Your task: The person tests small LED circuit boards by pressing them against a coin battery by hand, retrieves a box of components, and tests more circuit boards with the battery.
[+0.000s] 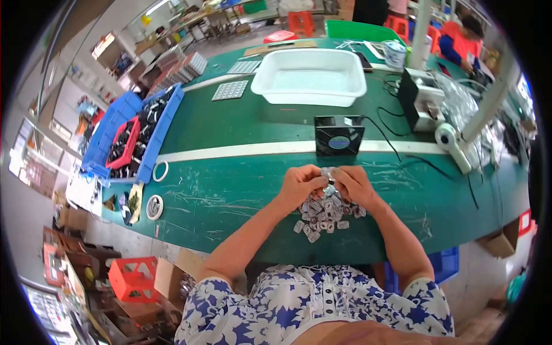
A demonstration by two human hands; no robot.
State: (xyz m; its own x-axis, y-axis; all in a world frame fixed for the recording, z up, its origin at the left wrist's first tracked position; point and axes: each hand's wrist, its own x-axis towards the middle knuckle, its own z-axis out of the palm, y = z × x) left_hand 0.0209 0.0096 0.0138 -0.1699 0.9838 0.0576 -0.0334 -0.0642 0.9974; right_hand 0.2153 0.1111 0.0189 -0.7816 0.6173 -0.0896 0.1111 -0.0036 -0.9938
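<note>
Over the green table (pixel 241 178), holds a small shiny piece (pixel 329 173) between left hand (pixel 305 183) and right hand (pixel 354 184), just above a heap of small grey tags (pixel 325 215). Pinches it from both sides, with bent fingers and thumbs close together and none spread wide. Most likely keeps it up here in the middle to see it well, and to have the heap in easy reach. Seems to point the piece away from the body, with its long side running from the heap toward the black fan (pixel 339 138). Cannot tell front from back, with fingers covering so much of it, and cannot say just what kind of piece. Lets the tags lie every which way, some flat at the near edge, some piled up, maybe to have them all close by.

Past the hands, has the fan upright and facing the body, perhaps for blowing air this way. Farther back, a big white tub (pixel 313 96), likely set there to be out of the way. Off to the left, a blue crate (pixel 164 126) with a red basket (pixel 134 141) inside, maybe for keeping some dark things (pixel 150 115) apart
</note>
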